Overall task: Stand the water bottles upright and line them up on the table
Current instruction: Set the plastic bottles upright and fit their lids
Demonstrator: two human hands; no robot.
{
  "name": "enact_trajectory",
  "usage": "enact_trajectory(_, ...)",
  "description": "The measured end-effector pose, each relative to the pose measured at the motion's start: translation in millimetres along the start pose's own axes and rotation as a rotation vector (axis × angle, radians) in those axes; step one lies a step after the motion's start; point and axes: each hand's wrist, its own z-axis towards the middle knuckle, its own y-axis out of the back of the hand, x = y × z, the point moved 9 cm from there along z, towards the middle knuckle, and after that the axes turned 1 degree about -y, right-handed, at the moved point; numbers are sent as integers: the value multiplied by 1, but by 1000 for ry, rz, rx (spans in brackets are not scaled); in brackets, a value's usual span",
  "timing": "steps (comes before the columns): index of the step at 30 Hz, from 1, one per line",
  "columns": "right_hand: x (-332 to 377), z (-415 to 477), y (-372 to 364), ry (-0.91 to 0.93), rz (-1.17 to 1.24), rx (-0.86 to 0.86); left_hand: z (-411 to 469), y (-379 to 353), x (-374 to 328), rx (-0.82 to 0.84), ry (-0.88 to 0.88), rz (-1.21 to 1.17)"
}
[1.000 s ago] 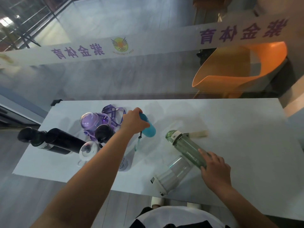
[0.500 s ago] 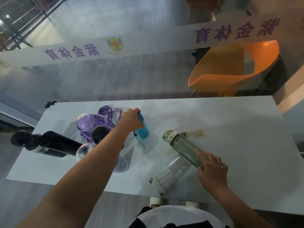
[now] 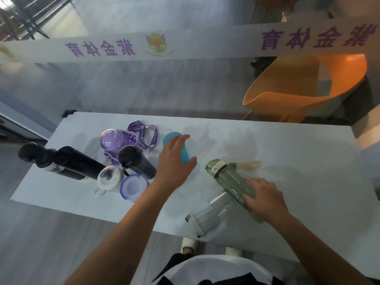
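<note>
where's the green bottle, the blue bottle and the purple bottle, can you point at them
green bottle (image 3: 230, 179): head view, on its see-through body below the cap
blue bottle (image 3: 170, 138): head view, on its round top end
purple bottle (image 3: 112, 140): head view, on the round end facing the camera

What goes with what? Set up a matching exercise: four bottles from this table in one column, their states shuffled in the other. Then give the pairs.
Bottles
1. teal bottle
2. green bottle
3. clear bottle
4. purple bottle

States
A. lies on its side, no hand on it
B. has a purple lanyard looped beside it
C. gripped by the right hand
D. stands upright at the spread left hand

Pairs: 1-D, 2-C, 3-A, 4-B
</note>
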Motion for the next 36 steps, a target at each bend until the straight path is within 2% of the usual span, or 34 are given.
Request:
enact_trajectory(3,21,19,1,49,30,51,-54,-19,9,-37,42,-60)
enact_trajectory(5,36,32,-3,74,25,95,-81,-40,29,15,85,-12)
enact_trajectory(9,58,54,-17,75,43,170,-126,-91,75,346,327,17)
enact_trajectory(11,64,62,-26,66,31,197,-142,-106,87,437,375,34)
enact_trajectory(20,62,76,-38,-53,4,259,-156,-122,108,457,461,-51)
enact_trajectory(25,61,81,-8,-30,143,173,-152,-127,111,504,465,-112)
enact_trajectory(30,80,94,66,95,435,-67,-153,-135,108,579,441,-126)
enact_trajectory(36,96,93,105,144,688,-199,-151,-138,110,625,445,-148)
